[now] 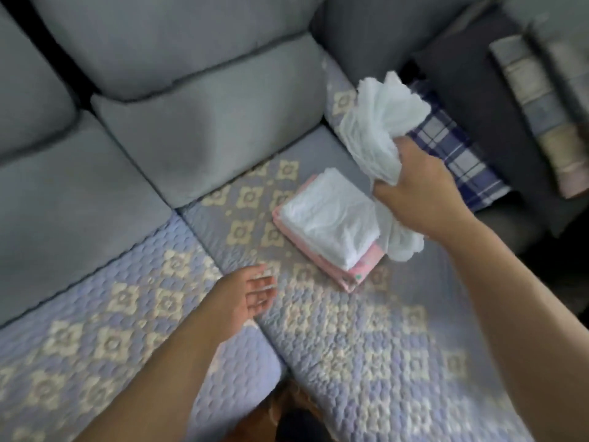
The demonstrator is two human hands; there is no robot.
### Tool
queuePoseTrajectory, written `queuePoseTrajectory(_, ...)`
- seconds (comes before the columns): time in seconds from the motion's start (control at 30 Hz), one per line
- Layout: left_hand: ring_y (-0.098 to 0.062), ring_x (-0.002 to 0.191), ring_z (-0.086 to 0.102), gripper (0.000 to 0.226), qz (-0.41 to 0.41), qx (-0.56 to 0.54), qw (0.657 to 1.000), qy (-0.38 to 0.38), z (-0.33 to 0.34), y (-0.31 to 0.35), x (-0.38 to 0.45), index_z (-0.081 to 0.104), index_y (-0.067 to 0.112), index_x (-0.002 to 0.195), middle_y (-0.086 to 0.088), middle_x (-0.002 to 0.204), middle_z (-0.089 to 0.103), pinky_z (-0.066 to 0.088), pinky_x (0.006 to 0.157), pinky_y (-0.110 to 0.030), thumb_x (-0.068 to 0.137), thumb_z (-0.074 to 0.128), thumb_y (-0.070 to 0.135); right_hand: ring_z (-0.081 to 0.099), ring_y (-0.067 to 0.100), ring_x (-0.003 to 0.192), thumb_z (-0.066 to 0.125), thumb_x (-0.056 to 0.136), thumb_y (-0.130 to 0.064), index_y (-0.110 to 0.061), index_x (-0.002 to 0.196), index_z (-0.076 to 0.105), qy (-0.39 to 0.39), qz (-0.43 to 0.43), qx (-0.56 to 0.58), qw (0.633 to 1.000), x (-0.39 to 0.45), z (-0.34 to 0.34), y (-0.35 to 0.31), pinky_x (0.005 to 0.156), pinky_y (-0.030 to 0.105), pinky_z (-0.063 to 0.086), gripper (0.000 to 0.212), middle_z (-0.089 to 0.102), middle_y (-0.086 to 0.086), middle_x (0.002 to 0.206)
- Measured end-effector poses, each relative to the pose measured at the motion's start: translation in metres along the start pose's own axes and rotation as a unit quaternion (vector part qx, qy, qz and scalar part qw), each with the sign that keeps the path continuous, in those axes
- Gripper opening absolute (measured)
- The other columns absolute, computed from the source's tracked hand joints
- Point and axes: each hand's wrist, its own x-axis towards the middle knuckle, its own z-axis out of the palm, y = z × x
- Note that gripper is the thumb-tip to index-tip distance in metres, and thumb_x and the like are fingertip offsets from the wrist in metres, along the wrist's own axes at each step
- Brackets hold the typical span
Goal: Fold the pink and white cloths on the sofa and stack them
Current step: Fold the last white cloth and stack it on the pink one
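A folded white cloth (331,223) lies on top of folded pink cloths (363,269), forming a small stack on the quilted sofa seat (350,339). My right hand (417,189) grips a crumpled white cloth (376,122), which bunches above my fist and trails below it to the right of the stack. My left hand (251,295) hovers open, palm up, over the seat to the lower left of the stack, holding nothing.
Grey back cushions (191,122) run along the back of the sofa. A blue plaid cloth (459,154) lies right of the stack beside a dark cushion (478,90). Striped folded fabric (538,113) sits at the far right.
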Motion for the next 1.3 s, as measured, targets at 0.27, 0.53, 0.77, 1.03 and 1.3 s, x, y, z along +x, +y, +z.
queuePoseTrajectory(0.27, -0.030, 0.111, 0.067, 0.021, 0.020, -0.060, 0.998, 0.007, 0.058, 0.000, 0.097, 0.059, 0.024, 0.121, -0.010, 0.124, 0.065, 0.052, 0.095, -0.043, 0.101, 0.056, 0.028, 0.059, 0.031, 0.111, 0.050, 0.093, -0.013, -0.021, 0.153, 0.018, -0.190, -0.021, -0.245, 0.951, 0.065, 0.213, 0.072, 0.088, 0.042, 0.048, 0.068, 0.051, 0.009, 0.130)
queuePoseTrajectory(0.53, -0.015, 0.119, 0.054, 0.054, 0.107, 0.107, 0.977, 0.148, 0.085, 0.013, 0.138, 0.040, 0.030, 0.148, 0.006, 0.136, 0.052, 0.049, 0.098, -0.039, 0.098, 0.060, 0.032, 0.056, 0.027, 0.114, 0.056, 0.097, -0.035, -0.015, 0.132, 0.055, 0.025, 0.077, 0.094, 0.992, 0.051, 0.218, 0.143, 0.098, 0.044, 0.047, 0.040, 0.058, 0.007, 0.124)
queuePoseTrajectory(0.77, -0.020, 0.142, 0.037, 0.069, 0.295, 0.434, 0.838, 0.149, 0.132, 0.106, 0.218, 0.036, 0.022, 0.153, -0.005, 0.157, 0.035, 0.027, 0.114, -0.028, 0.095, 0.055, 0.054, 0.031, 0.037, 0.143, 0.055, 0.084, -0.070, -0.023, 0.155, 0.025, 0.053, 0.544, 0.308, 0.779, 0.045, 0.233, 0.225, 0.115, 0.057, 0.029, 0.090, 0.026, 0.012, 0.160)
queuePoseTrajectory(1.03, -0.014, 0.122, 0.059, 0.104, 0.001, 0.583, 0.809, -0.074, 0.143, 0.135, 0.332, 0.038, 0.040, 0.147, 0.014, 0.139, 0.056, 0.041, 0.111, -0.040, 0.059, 0.075, 0.081, 0.062, 0.012, 0.044, 0.063, 0.090, -0.053, -0.012, 0.091, 0.061, -0.026, 0.561, 0.537, 0.629, 0.030, 0.319, 0.275, 0.045, 0.022, 0.045, 0.041, 0.067, -0.002, 0.055)
queuePoseTrajectory(1.3, -0.015, 0.088, 0.056, 0.058, -0.006, 0.483, 0.874, -0.049, 0.132, 0.143, 0.330, 0.053, 0.034, 0.115, 0.005, 0.111, 0.059, 0.035, 0.098, -0.029, 0.081, 0.044, 0.081, 0.074, 0.021, 0.085, 0.054, 0.093, -0.060, -0.014, 0.108, 0.072, -0.081, 0.431, 0.642, 0.629, 0.034, 0.304, 0.273, 0.073, 0.035, 0.058, 0.051, 0.076, 0.003, 0.095)
